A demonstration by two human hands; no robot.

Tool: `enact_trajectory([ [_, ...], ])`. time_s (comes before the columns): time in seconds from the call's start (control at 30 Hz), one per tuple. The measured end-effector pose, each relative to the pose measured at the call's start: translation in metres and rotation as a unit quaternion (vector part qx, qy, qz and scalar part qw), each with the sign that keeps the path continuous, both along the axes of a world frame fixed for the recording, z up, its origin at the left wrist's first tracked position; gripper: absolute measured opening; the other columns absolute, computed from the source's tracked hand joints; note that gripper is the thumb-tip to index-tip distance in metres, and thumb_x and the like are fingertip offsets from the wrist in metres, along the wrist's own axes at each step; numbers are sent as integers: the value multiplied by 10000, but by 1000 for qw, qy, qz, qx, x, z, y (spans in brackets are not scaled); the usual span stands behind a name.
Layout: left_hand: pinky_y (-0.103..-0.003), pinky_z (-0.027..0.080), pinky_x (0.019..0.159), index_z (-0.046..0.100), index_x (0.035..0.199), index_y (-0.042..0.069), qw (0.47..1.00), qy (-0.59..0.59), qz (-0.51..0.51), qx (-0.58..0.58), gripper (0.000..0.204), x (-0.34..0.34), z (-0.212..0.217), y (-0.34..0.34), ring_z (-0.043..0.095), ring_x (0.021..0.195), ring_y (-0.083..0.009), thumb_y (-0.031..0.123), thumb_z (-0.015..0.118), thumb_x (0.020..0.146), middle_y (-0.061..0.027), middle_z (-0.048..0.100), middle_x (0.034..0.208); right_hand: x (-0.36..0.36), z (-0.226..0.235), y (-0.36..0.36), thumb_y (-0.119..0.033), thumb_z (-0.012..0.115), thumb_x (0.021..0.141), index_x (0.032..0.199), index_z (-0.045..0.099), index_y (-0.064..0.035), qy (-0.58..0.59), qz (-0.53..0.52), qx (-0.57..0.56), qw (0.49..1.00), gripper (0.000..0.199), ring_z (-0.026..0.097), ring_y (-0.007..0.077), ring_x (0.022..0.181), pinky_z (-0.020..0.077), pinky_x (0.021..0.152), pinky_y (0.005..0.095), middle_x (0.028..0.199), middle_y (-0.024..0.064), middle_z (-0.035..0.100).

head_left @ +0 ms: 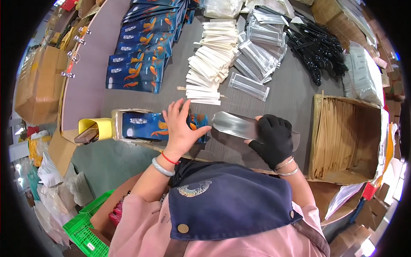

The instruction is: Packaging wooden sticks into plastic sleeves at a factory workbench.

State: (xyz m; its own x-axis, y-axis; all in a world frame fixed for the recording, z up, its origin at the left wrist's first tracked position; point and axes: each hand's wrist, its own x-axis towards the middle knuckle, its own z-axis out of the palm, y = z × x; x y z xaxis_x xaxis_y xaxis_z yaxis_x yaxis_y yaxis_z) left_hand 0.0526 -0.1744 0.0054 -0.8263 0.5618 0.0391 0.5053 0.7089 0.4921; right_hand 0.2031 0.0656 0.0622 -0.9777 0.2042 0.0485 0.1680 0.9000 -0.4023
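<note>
My left hand [180, 124], bare with fingers and thumb spread apart, is over a blue printed packet [141, 124] with orange fish-like shapes. That packet lies flat at the table's near edge, its left end inside a cardboard holder [122, 113]. My right hand [274, 138], in a black fingerless glove, grips a long clear plastic tray [233, 124] with a rounded left end. The glove hides the tray's middle. Just beyond my hands is a row of white paper strips [207, 68], with clear plastic pieces [257, 51] on its right.
Overlapping blue packets [137, 68] line the far left. Black glossy utensil-like pieces [317, 47] are piled at the far right. An open carton [317, 141] of upright brown sheets stands at right. A yellow holder [102, 127] sits at the left edge; a green crate [90, 233] is below.
</note>
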Motion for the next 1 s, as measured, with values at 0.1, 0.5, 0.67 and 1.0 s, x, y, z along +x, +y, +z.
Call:
enact_trajectory([
  [0.1,-574,147,1151,487,1374,30,999,-39,-2,35,914,-4,1,-3,335,1357,-371,425,870,644,-170,435,1408,0,3,0,-329,846,627,1140,609,-83,-22,19,14,999,617,579,313,1007,408,913,432,1057,92,614],
  [0.5,-588,155,1157,537,1351,53,992,-109,-44,47,803,-22,13,0,406,1342,-348,360,855,681,-169,472,1413,-45,-29,-57,-365,806,709,1228,594,-86,9,96,-96,991,626,540,330,1108,380,982,462,1168,146,592],
  [0.67,-434,435,872,715,982,113,986,74,-150,-10,237,-64,6,25,572,1033,-289,150,774,755,-54,646,1039,-2,-23,8,-233,826,728,1263,587,-92,94,-35,-75,992,603,556,338,1154,416,1022,431,1239,150,595],
  [1.0,-415,469,689,669,837,103,978,42,-200,30,45,-78,9,43,644,772,-293,147,676,841,-75,670,801,225,-55,181,-200,712,889,1161,633,1,35,-517,53,853,347,616,262,1090,477,960,366,1137,140,664],
])
